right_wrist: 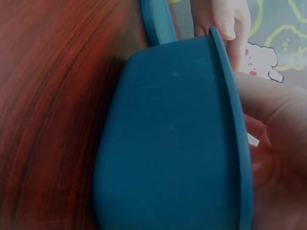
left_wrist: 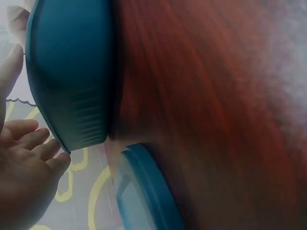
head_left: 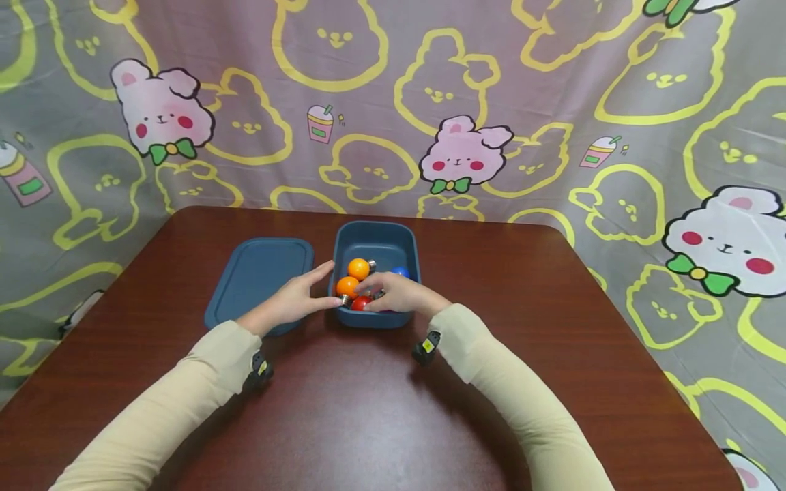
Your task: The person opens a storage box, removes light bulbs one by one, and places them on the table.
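Observation:
A dark blue rectangular box [head_left: 374,320] stands on the table, holding small bulb-shaped items with metal screw bases. Two orange bulbs [head_left: 359,269] lie at its left side, a red bulb [head_left: 361,304] near the front wall and a blue bulb [head_left: 401,271] at the right. My left hand [head_left: 293,300] is at the box's left rim, its fingers spread and extended. Over the front right rim reaches my right hand [head_left: 396,293], fingers bent down beside the red bulb. Whether it pinches anything is hidden; the box wall [right_wrist: 168,124] covers the fingertips in the right wrist view.
Left of the box lies a flat blue lid [head_left: 264,273], partly behind my left hand and wrist. The brown wooden table [head_left: 344,409] has rounded far corners. A patterned curtain [head_left: 368,102] hangs behind it and along both sides.

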Tool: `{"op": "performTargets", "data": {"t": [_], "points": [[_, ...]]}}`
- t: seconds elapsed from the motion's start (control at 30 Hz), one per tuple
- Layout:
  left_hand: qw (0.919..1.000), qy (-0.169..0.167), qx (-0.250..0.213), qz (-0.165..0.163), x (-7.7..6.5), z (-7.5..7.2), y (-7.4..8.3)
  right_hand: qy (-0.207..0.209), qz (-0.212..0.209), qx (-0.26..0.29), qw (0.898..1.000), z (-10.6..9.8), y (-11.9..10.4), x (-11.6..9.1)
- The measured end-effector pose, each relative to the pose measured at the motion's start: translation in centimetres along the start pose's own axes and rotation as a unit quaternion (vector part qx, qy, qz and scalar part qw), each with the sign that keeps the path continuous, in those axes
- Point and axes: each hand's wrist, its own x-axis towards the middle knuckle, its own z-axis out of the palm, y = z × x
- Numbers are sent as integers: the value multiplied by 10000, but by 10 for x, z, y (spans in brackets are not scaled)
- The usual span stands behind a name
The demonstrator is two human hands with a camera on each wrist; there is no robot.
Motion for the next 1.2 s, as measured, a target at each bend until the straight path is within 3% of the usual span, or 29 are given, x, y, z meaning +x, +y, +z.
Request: {"op": "performTargets", "data": {"t": [0.43, 0.77, 1.0, 1.2], "points": [[9997, -49, -60, 247, -3, 1, -3, -437, -284, -582, 9969, 1, 2, 10], [9997, -106, -61, 228, -3, 0, 0, -411, -56, -828, 9957, 3, 3, 12], [9997, -183, -99, 119, -3, 0, 1, -326, -17, -616, 9976, -4, 1, 10], [9998, -200, -47, 69, -3, -1, 1, 94, -71, -199, 9997, -18, -3, 4]]}}
